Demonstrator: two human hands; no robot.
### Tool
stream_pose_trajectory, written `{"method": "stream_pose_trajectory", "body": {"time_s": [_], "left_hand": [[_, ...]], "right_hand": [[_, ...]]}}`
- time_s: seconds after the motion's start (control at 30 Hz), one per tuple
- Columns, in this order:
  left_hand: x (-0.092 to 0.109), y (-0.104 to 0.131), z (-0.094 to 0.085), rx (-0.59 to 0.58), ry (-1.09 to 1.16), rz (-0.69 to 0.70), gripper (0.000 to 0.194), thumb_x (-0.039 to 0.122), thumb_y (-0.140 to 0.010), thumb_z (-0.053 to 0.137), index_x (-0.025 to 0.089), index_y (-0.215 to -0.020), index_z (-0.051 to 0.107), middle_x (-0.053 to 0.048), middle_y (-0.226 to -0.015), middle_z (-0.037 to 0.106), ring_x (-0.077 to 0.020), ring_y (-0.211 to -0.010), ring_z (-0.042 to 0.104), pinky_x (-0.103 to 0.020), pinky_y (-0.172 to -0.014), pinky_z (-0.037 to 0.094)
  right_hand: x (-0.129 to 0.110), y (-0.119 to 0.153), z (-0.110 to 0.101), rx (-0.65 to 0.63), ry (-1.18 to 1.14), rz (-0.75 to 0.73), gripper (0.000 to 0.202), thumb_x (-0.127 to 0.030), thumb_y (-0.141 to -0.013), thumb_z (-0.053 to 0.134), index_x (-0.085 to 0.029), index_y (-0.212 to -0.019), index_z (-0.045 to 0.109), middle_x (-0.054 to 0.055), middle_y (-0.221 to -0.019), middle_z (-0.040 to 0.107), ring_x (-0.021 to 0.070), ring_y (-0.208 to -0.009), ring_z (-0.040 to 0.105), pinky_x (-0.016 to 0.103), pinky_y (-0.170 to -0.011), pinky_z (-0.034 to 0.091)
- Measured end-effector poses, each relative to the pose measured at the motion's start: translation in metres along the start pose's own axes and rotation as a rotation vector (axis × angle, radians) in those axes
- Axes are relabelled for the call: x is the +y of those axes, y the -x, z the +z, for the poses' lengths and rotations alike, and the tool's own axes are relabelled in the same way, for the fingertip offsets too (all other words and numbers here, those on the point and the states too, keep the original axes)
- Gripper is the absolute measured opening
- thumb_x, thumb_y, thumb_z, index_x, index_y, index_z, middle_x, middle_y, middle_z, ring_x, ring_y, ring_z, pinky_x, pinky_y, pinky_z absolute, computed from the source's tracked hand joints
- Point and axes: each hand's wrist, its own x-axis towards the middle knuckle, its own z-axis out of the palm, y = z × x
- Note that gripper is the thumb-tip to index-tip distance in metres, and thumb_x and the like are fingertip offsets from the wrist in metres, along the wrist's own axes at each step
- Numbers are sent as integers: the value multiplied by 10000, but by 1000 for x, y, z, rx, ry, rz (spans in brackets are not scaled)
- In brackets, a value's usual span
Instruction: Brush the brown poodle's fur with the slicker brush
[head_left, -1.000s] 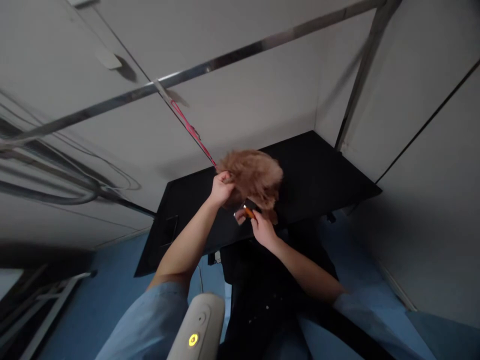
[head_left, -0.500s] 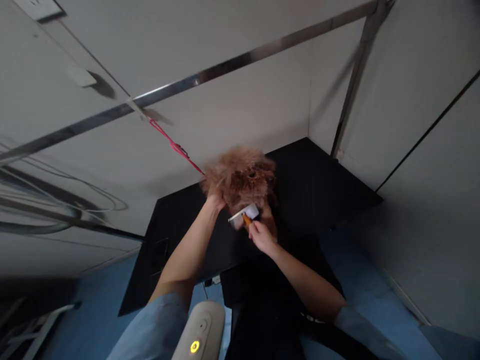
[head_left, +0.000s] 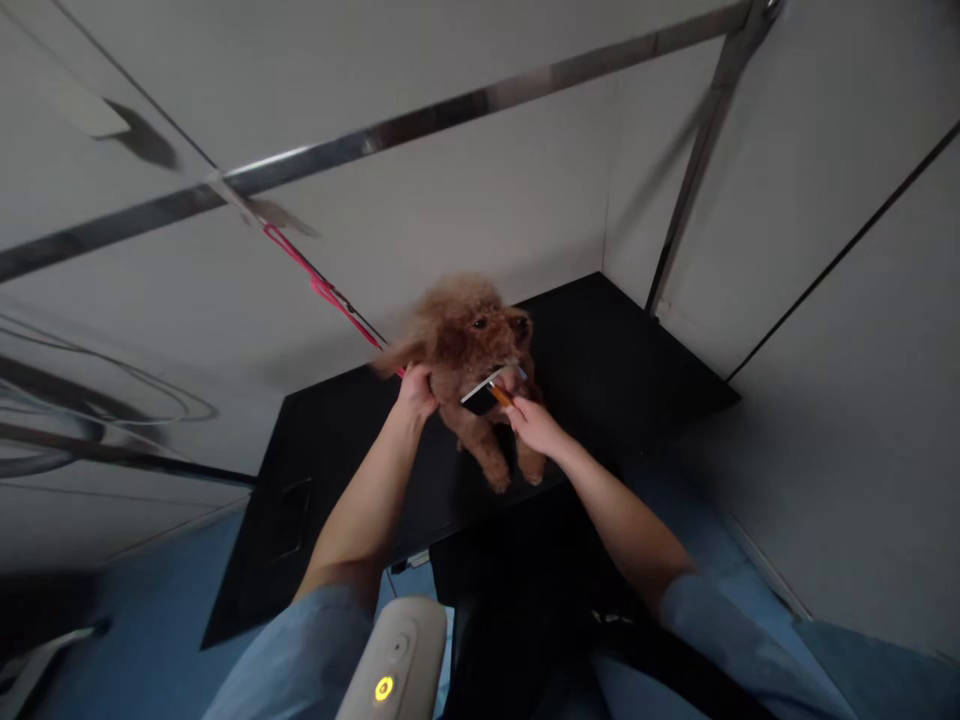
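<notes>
A curly brown dog [head_left: 469, 335] is on the black table [head_left: 607, 370], its head turned to the right and its front paws near the table's front edge. My left hand [head_left: 418, 392] is closed on the fur at the side of its neck, below the ear. In my right hand [head_left: 534, 425] is the orange-brown handle of a brush [head_left: 500, 393], whose flat head lies against the dog's chest, under the muzzle. A pink leash [head_left: 322, 287] runs from the dog's neck up to the metal bar.
A metal bar [head_left: 420, 125] crosses above the table, joined to a post [head_left: 690, 190] at the right. Cables [head_left: 127, 385] hang at the left wall. A white device [head_left: 397, 655] with a yellow light is at the bottom.
The dog's face has come into clear view and its front legs now show. The brush and my right hand have moved up and slightly right. The whole view has shifted a little.
</notes>
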Motion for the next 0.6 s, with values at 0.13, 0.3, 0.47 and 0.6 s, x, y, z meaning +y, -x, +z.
{"method": "stream_pose_trajectory", "body": {"time_s": [0.13,0.3,0.47,0.6], "left_hand": [[3,2,-7,21,63,-73,347,111,-527,615,137,-871,655,-43,-786,701,-179,-723,663,-338,-794,550],[1,-2,-13,20,120,-135,223,166,-552,605,116,-759,671,-70,-741,699,-201,-703,661,-346,-760,564],[-3,-10,-19,51,80,-102,205,182,-553,634,140,-751,670,-53,-719,685,-207,-733,654,-335,-771,556],[-4,-16,-22,77,51,-101,202,193,-565,628,159,-757,679,-47,-765,694,-212,-781,647,-321,-746,566]], "right_hand": [[15,32,8,-55,152,215,268,-262,-895,475,-171,-664,577,30,-615,598,128,-558,527,231,-540,319],[-3,11,1,-35,13,26,297,-334,-906,443,-173,-725,614,2,-618,616,106,-531,524,210,-516,325],[18,5,-26,-48,66,163,247,-262,-863,478,-161,-700,633,3,-607,619,109,-527,530,213,-517,339],[26,33,-31,-49,208,269,262,-296,-858,506,-164,-666,626,25,-600,622,125,-536,540,235,-532,345]]}}
